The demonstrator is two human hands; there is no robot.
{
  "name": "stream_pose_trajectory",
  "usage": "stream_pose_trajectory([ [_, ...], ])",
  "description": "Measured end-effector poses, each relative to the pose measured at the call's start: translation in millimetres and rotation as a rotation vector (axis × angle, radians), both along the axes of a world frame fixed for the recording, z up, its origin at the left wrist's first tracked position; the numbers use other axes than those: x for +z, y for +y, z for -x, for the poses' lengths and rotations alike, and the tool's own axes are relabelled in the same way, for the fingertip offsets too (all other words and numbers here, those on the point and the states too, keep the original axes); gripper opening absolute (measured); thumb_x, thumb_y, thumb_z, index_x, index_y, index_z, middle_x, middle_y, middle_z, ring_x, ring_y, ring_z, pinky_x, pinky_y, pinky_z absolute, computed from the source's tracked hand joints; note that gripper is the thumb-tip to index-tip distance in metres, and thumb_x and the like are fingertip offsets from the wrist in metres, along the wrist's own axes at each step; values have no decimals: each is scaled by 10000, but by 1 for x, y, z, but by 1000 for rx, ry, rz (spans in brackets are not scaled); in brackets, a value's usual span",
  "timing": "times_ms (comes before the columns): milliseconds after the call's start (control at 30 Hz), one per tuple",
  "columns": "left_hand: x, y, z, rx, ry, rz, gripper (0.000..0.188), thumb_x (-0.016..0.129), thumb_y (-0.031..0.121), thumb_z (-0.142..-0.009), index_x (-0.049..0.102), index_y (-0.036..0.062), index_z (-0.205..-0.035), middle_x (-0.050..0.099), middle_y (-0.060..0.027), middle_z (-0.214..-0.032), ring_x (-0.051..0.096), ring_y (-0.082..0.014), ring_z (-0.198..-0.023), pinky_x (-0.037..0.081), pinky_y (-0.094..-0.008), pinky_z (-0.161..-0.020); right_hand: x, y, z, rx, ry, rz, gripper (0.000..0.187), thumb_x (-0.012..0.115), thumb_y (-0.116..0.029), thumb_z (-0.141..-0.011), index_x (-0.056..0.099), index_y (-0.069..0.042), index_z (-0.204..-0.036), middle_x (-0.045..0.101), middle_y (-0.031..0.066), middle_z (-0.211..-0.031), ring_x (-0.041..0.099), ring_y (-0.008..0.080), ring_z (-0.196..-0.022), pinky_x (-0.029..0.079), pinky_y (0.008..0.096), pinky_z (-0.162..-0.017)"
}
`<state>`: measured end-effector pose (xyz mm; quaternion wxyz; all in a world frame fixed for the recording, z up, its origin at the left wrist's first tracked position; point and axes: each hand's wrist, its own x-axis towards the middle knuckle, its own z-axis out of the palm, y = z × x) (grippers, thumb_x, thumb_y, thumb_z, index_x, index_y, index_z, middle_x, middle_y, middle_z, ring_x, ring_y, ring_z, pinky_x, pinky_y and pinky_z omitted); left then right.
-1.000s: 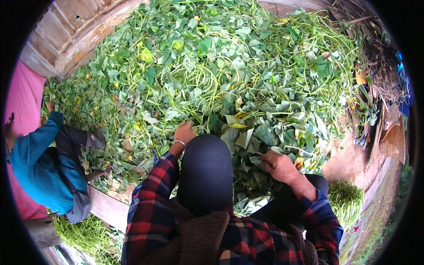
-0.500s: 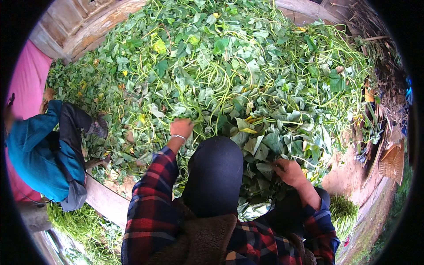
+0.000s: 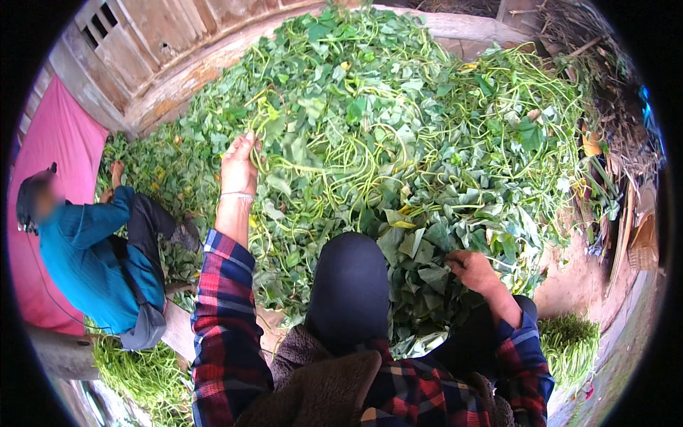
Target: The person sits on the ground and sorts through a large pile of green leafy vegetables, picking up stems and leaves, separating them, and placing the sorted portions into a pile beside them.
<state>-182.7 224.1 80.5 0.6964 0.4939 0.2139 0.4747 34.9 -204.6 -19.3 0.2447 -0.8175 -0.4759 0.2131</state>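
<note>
Reaching deep into the heap of leafy green vines [image 3: 398, 142], the left hand [image 3: 239, 167] lies open-fingered, while the right hand [image 3: 473, 270] clutches a leaf bunch (steadying it near the knee).

One head-worn fisheye looks steeply down, close over the leaf pile [image 3: 398, 135].

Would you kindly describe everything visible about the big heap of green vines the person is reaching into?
The heap of green vines is a broad mound of leafy stems: heart-shaped green leaves, long pale-green stalks, a few yellowed leaves. It looks fresh and loosely tangled. It lies against a curved wooden wall and fills most of the view. The left hand rests stretched out on its left part; the right hand grips leaves at its near edge. A seated person in blue sits at its left edge.
</note>
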Motion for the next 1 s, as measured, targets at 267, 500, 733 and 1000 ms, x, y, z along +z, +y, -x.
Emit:
stream_pose_trajectory([
  [267,33,-89,-67,-331,-206,145,140,536,208,-897,536,106,-993,580,10,-922,538,-103,-821,430,-324,-676,3,-11,-5,-49,-45,-134,220,551,-223,-828,625,-79,-977,636,170,-846,604,350,-786,490,401,-714],
  [500,8,-194,-130,-627,-278,340,156,475,263,-925,531,126,-972,560,10,-848,524,-122,-800,426,-331,-716,66,-5,-1,-247,637,-537,571,574,-259,-869,328,-30,-1331,571,48,-873,551,127,-664,464,256,-606],
  [733,-5,-254,-155,-667,-125,346,185,477,270,-926,529,97,-967,565,-5,-847,537,-141,-773,446,-312,-679,93,1,-35,-431,714,-1024,289,477,-284,-935,631,-40,-933,566,-12,-648,495,72,-521,366,206,-495],
  [1000,-42,-238,-150,-282,259,-330,159,529,176,-910,551,21,-938,556,-29,-812,537,-109,-718,450,-210,-670,75,-24,-66,-568,731,-884,300,535,-309,-903,631,-41,-804,509,-15,-559,459,73,-491,375,216,-480],
])
